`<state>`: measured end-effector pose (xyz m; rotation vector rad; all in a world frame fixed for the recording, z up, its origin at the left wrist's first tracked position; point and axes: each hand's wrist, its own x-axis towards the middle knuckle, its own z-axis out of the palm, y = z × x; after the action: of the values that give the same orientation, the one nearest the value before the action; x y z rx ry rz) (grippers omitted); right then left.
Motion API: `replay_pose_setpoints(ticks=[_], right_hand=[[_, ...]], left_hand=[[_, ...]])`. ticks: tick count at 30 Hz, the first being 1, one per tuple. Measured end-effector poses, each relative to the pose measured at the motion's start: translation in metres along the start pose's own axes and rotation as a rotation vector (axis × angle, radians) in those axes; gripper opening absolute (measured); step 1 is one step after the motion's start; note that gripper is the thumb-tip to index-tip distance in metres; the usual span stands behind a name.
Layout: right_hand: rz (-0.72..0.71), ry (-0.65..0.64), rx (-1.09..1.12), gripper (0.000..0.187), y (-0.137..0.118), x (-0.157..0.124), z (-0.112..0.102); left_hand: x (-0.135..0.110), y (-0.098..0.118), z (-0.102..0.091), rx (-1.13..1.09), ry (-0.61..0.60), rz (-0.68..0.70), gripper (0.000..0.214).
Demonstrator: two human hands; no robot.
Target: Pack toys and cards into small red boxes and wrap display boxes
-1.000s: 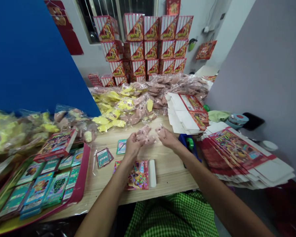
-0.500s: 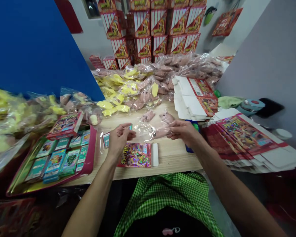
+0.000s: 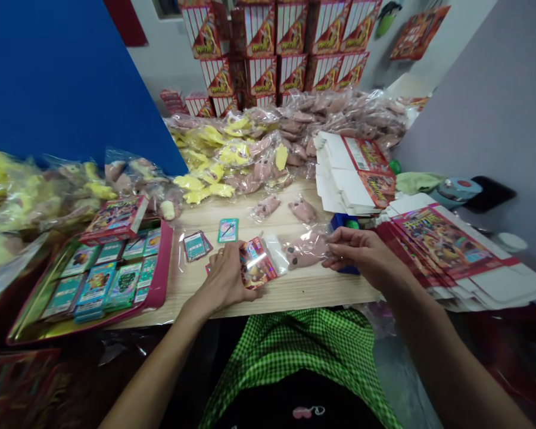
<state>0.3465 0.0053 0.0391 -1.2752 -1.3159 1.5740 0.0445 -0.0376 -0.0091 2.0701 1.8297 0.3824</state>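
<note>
My left hand [image 3: 226, 274] is wrapped round a red printed card box [image 3: 256, 262] tilted up off the table. The box's open end, with a clear flap or film at it, points right. My right hand [image 3: 355, 249] pinches the far end of a clear bag holding a pink plush toy [image 3: 306, 249] with dark eyes. The bag's left end meets the box's open end; whether it is inside, I cannot tell. A single green card [image 3: 228, 229] lies just beyond my left hand, and a small card stack [image 3: 195, 246] sits left of it.
Two bagged pink toys, one a small plush [image 3: 301, 208], lie beyond my hands. A pink-rimmed tray [image 3: 163, 268] of cards stands left. Flattened boxes [image 3: 455, 250] are piled right, near a blue container [image 3: 339, 221]. Bagged yellow plush toys [image 3: 205, 173] heap at the back.
My left hand has moved down from the clear bag and taken hold of the red box, lifting it. My right hand has brought the bagged pink toy lower and to the right. The green card now lies uncovered.
</note>
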Motion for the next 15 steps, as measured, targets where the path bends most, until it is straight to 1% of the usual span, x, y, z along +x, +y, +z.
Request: replay_pose_setpoints(ticks=[3, 5, 8, 11, 13, 15], right_hand=[[-0.126, 0.064, 0.074, 0.037, -0.02, -0.007, 0.0], [-0.178, 0.083, 0.07, 0.037, -0.032, -0.011, -0.001], [-0.169, 0.03, -0.025, 0.037, -0.045, -0.014, -0.001], [-0.162, -0.045, -0.102, 0.038, -0.052, -0.014, 0.002], [-0.185, -0.098, -0.152, 0.036, -0.057, -0.014, 0.007], [-0.256, -0.146, -0.278, 0.031, -0.063, -0.015, 0.014]], left_hand=[[-0.002, 0.004, -0.002, -0.131, 0.076, 0.009, 0.107], [-0.003, 0.006, -0.004, -0.193, 0.125, 0.025, 0.104], [-0.005, 0.005, 0.0, -0.223, 0.21, 0.088, 0.1], [-0.006, 0.004, 0.011, -0.264, 0.325, 0.181, 0.104], [-0.006, 0.007, 0.017, -0.343, 0.398, 0.249, 0.107], [-0.005, 0.013, 0.019, -0.445, 0.455, 0.281, 0.106]])
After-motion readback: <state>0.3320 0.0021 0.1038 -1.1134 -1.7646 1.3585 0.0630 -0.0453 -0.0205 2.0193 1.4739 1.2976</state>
